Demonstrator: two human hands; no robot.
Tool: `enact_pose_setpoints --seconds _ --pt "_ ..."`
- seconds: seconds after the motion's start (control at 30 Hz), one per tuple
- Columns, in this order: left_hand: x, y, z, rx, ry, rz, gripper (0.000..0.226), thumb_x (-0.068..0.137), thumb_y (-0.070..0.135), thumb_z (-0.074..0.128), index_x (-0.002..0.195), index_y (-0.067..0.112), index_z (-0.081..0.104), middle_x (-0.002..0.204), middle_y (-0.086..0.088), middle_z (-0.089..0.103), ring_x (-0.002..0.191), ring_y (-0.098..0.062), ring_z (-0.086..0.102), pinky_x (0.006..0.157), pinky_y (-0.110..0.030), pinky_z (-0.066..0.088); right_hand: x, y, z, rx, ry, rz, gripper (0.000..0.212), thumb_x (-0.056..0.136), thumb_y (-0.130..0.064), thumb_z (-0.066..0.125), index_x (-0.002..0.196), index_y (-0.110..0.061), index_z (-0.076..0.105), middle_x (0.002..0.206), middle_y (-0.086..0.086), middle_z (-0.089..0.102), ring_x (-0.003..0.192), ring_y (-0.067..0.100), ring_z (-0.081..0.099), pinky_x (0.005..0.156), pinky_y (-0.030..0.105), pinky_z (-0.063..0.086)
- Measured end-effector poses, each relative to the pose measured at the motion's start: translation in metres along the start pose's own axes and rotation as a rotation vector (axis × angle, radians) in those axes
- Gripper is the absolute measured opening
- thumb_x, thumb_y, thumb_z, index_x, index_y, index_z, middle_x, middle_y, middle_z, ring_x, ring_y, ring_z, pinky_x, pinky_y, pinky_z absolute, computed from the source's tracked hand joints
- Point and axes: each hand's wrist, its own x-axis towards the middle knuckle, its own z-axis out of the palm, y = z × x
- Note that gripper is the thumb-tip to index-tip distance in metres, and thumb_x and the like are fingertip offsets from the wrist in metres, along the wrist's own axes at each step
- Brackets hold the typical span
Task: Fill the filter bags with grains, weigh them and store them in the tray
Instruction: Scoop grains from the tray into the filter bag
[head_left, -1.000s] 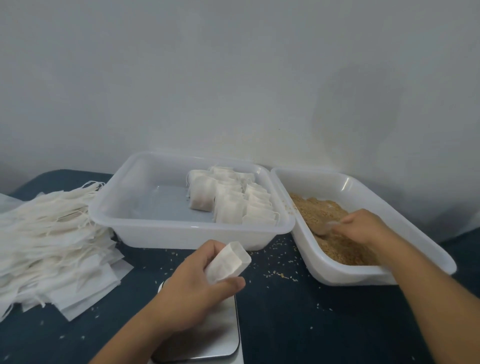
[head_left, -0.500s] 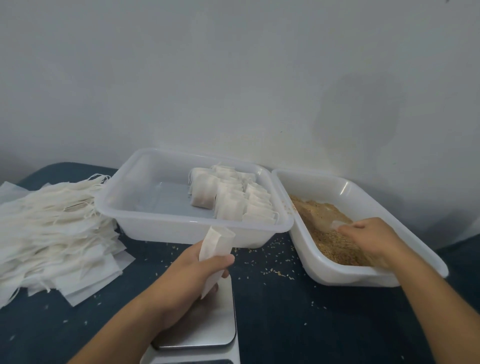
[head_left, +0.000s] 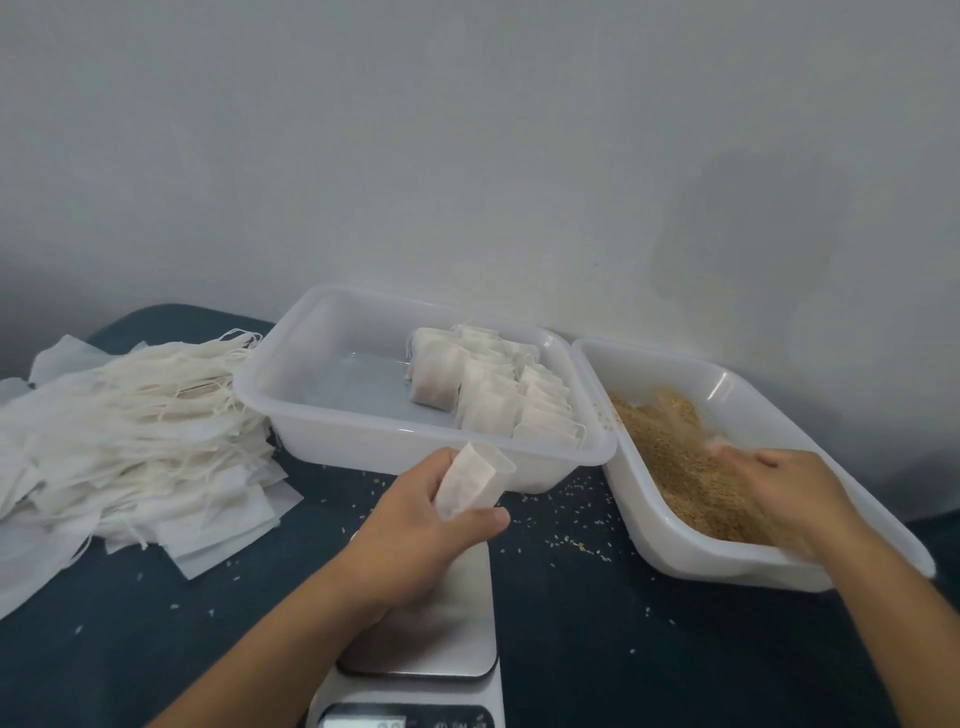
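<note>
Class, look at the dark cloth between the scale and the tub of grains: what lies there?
In the head view, only scattered loose grains lie between the scale and the tub of grains.

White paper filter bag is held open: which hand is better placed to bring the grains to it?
Right hand: it is already in the brown grains, while the left hand grips the white paper filter bag above the scale.

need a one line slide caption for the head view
Left hand holds an open filter bag above the scale while the right hand reaches into the grain tub.
</note>
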Motion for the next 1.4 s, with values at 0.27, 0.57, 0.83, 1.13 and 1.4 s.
enact_pose_setpoints --seconds 0.27,0.57,0.83,1.13,1.4 --pt "0.004 -0.009 0.001 0.051 -0.023 0.0 0.042 0.069 0.05 0.076 0.106 0.03 0.067 0.099 0.0 0.07 0.089 -0.017 0.065 0.082 -0.031 0.05 0.014 -0.031 -0.046 -0.485 -0.282 0.042 0.066 0.082 -0.065 0.075 0.117 -0.009 0.074 0.113 0.007 0.072 0.094 0.022 0.065 0.076 0.034 0.047" --pt "0.001 -0.007 0.002 0.033 -0.072 0.002 0.045 0.066 0.056 0.075 0.106 0.037 0.066 0.101 0.004 0.07 0.098 -0.019 0.065 0.085 -0.032 0.05 0.001 -0.041 -0.071 -0.581 -0.32 0.082 0.058 0.085 -0.065 0.071 0.103 -0.01 0.078 0.103 0.008 0.076 0.089 0.024 0.069 0.067 0.03 0.049" --pt "0.0 -0.004 0.001 0.034 -0.038 0.038 0.042 0.064 0.058 0.074 0.104 0.047 0.064 0.1 0.009 0.07 0.093 -0.012 0.066 0.085 -0.032 0.053 -0.033 -0.021 -0.051 -0.081 -0.157 0.05 0.051 0.084 -0.062 0.072 0.091 -0.011 0.077 0.102 0.009 0.073 0.083 0.023 0.064 0.069 0.039 0.05" --pt "0.001 -0.007 -0.002 0.037 -0.021 0.035 0.044 0.07 0.051 0.076 0.109 0.035 0.066 0.1 0.006 0.07 0.097 -0.018 0.065 0.089 -0.038 0.054 -0.078 -0.041 -0.033 0.267 0.035 -0.158 0.047 0.078 -0.077 0.064 0.079 -0.032 0.077 0.069 -0.003 0.07 0.067 0.021 0.068 0.061 0.034 0.052" --pt "0.004 -0.008 -0.009 0.055 -0.036 0.049 0.041 0.071 0.046 0.077 0.109 0.039 0.065 0.096 0.009 0.068 0.081 -0.002 0.061 0.079 -0.025 0.049 -0.111 -0.078 -0.065 0.119 -0.297 -0.488 0.014 0.077 -0.055 0.072 0.088 -0.049 0.079 0.072 -0.012 0.071 0.056 0.008 0.056 0.055 0.013 0.047"
